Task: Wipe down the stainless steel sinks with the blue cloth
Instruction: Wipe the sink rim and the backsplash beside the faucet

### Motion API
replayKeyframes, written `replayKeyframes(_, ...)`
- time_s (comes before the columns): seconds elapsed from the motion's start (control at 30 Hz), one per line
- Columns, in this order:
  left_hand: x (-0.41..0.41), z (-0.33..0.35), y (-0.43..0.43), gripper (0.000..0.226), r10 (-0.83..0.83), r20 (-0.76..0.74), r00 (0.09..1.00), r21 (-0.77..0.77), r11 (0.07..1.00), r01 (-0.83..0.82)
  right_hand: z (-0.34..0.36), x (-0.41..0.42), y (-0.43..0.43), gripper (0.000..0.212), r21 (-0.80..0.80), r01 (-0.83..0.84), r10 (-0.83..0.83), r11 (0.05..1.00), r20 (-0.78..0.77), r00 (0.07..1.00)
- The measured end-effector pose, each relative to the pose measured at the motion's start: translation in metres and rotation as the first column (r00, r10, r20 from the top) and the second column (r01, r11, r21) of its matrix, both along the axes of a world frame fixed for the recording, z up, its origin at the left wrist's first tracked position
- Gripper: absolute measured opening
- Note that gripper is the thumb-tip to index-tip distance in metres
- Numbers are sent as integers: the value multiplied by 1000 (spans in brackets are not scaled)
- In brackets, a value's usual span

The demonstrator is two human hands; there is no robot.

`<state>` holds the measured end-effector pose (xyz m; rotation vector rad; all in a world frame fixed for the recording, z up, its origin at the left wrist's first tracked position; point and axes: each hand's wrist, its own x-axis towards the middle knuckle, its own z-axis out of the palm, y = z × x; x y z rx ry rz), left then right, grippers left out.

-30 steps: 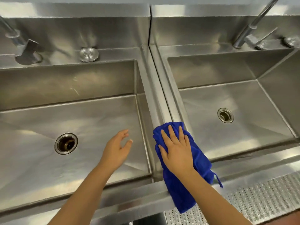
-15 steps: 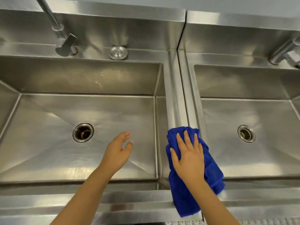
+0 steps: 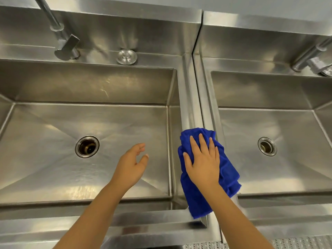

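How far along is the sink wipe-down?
Done: nothing I can confirm; no clear wipe marks show. In hand: right hand presses the cloth flat on the divider between the basins; left hand hovers open over the left sink. Left: probably both basins, left sink and right sink, and the divider's far stretch.

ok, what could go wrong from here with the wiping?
1. The right hand presses the cloth flat, not gripping it, on the narrow divider; the cloth's tail hangs over the front edge, so it might slide off.
2. A plug sits on the ledge behind the left sink; a stroke running that far could knock it in.
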<state>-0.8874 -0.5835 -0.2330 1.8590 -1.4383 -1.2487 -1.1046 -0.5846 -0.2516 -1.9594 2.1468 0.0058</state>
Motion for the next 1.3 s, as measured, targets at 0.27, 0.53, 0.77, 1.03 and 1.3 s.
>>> replayKeyframes(0.27,4,2,-4,42,25,1,1000,0,1000,-25,3,5,-58,59,110,20,-13,994,-63,998)
replayKeyframes(0.53,10,-4,-6,42,35,-29,999,21,999,-35,3,4,-31,53,-15,27,-27,1000,11,1000)
replayKeyframes(0.77,21,-6,-21,41,29,-25,999,16,999,-29,-5,5,-70,56,58,49,-44,997,-82,996)
replayKeyframes(1.03,17,4,-62,44,-86,17,996,-68,994,87,11,15,-116,58,105,98,-98,990,-9,995)
replayKeyframes(1.3,11,-1,-98,46,-43,15,999,-85,995,44,-3,13,-115,57,49,73,-68,996,-114,991)
